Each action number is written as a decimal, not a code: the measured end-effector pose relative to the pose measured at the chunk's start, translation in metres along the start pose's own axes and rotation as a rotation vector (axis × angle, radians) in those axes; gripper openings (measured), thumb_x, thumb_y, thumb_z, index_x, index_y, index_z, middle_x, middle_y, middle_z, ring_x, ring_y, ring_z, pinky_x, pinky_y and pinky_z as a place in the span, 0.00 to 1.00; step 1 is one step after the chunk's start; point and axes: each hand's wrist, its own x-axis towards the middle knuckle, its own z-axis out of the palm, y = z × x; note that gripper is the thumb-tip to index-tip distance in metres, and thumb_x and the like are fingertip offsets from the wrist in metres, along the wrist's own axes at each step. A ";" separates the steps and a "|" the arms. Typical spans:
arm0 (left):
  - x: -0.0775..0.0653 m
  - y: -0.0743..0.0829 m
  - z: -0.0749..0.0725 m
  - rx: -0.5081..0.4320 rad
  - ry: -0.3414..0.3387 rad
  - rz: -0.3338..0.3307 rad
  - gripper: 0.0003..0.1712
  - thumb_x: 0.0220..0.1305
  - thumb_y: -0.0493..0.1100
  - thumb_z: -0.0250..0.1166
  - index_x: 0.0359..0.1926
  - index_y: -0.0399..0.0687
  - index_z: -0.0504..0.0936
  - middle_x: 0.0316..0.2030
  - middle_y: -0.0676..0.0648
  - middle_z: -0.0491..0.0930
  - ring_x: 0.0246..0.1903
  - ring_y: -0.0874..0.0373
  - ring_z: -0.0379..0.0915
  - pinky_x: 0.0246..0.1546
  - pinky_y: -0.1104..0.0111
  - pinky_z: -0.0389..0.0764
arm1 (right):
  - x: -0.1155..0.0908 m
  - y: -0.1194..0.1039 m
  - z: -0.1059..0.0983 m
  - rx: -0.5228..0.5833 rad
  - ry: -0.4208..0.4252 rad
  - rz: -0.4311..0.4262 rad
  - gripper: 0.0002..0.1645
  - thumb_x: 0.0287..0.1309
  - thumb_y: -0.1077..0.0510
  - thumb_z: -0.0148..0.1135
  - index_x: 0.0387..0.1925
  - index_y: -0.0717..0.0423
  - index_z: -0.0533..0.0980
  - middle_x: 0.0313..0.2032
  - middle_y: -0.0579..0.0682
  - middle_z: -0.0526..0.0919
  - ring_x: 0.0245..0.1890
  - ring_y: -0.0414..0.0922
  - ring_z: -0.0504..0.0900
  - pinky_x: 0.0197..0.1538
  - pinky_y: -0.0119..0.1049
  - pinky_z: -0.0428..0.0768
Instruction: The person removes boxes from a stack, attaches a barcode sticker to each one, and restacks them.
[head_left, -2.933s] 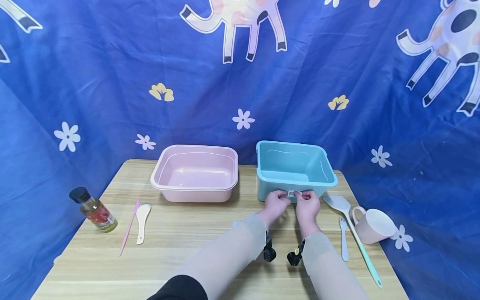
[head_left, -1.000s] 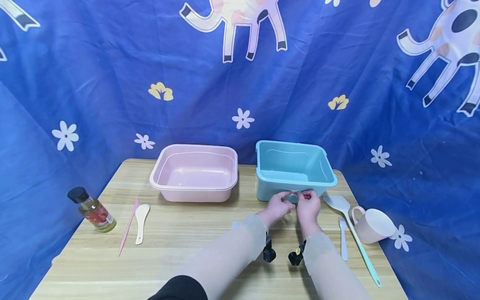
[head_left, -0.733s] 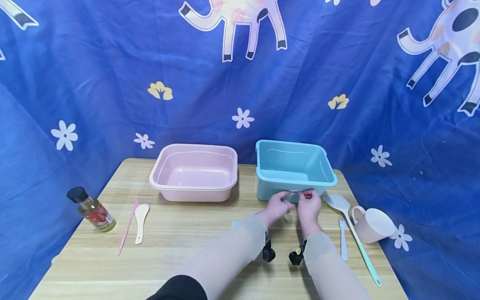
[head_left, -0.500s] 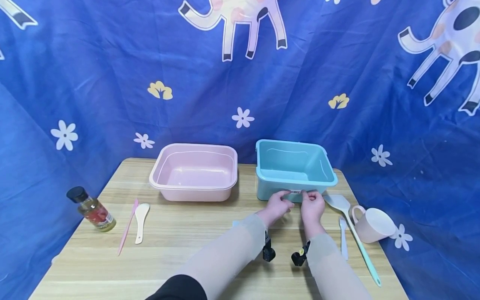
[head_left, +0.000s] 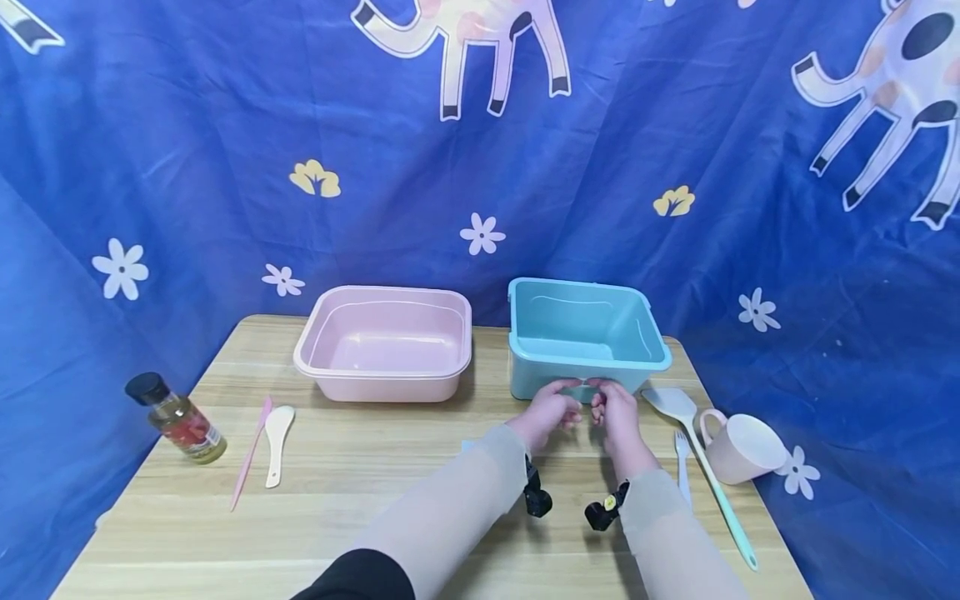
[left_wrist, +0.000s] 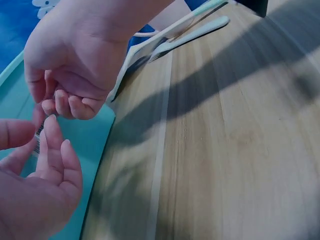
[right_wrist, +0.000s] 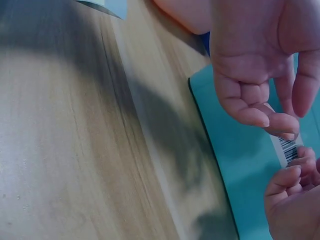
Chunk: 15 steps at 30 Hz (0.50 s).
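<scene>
A white barcode label (right_wrist: 287, 149) lies against the front wall of a teal plastic bin (head_left: 534, 379), mostly covered by fingers in the head view. My left hand (head_left: 547, 414) reaches it from the left, index finger stretched along the label, the other fingers loosely bent below. From the right, my right hand (head_left: 619, 418) touches the label's other side with an extended index finger, while its remaining fingers fold toward the palm. The fingertips of both hands nearly meet over the label. In the left wrist view, the right hand (left_wrist: 75, 60) hangs above the left hand (left_wrist: 42, 195).
Left of the bin stands a pink basin (head_left: 382, 387). A spatula (head_left: 708, 467), a fork (head_left: 682, 467) and a mug (head_left: 746, 450) lie at right. At left are a bottle (head_left: 187, 427), a pink stick (head_left: 251, 454) and a rice spoon (head_left: 277, 442). A light blue sheet (right_wrist: 111, 6) lies near the left sleeve.
Earlier both hands pinched the label in front of the bin; it now lies on the wall. The right hand slid outward, then back inward, its index finger now extended. The head view shifted slightly.
</scene>
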 end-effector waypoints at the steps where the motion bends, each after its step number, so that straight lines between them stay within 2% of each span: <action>1: 0.000 -0.001 0.000 -0.002 -0.005 -0.003 0.32 0.58 0.28 0.58 0.65 0.45 0.74 0.30 0.44 0.79 0.24 0.59 0.74 0.27 0.72 0.75 | 0.000 0.000 -0.001 0.001 -0.009 0.015 0.20 0.71 0.62 0.43 0.54 0.72 0.72 0.22 0.47 0.70 0.15 0.37 0.65 0.19 0.26 0.65; 8: 0.000 -0.003 0.001 -0.014 -0.009 -0.053 0.32 0.60 0.28 0.56 0.67 0.44 0.71 0.36 0.43 0.79 0.26 0.58 0.76 0.29 0.70 0.77 | 0.001 0.006 -0.007 0.037 -0.079 0.110 0.23 0.74 0.60 0.40 0.60 0.72 0.67 0.22 0.46 0.70 0.14 0.34 0.65 0.19 0.25 0.66; 12: -0.001 -0.002 0.002 -0.038 -0.016 -0.057 0.31 0.61 0.29 0.56 0.67 0.47 0.73 0.35 0.43 0.80 0.26 0.58 0.77 0.30 0.69 0.79 | 0.004 0.004 -0.011 0.071 -0.091 0.107 0.20 0.74 0.60 0.41 0.58 0.72 0.67 0.22 0.46 0.70 0.14 0.34 0.65 0.19 0.25 0.66; 15: -0.002 0.000 0.002 -0.061 -0.026 -0.039 0.30 0.62 0.30 0.57 0.66 0.48 0.74 0.34 0.44 0.80 0.29 0.56 0.78 0.35 0.66 0.80 | 0.005 0.001 -0.011 0.076 -0.099 0.093 0.19 0.73 0.60 0.42 0.55 0.71 0.69 0.22 0.46 0.71 0.14 0.34 0.66 0.19 0.25 0.67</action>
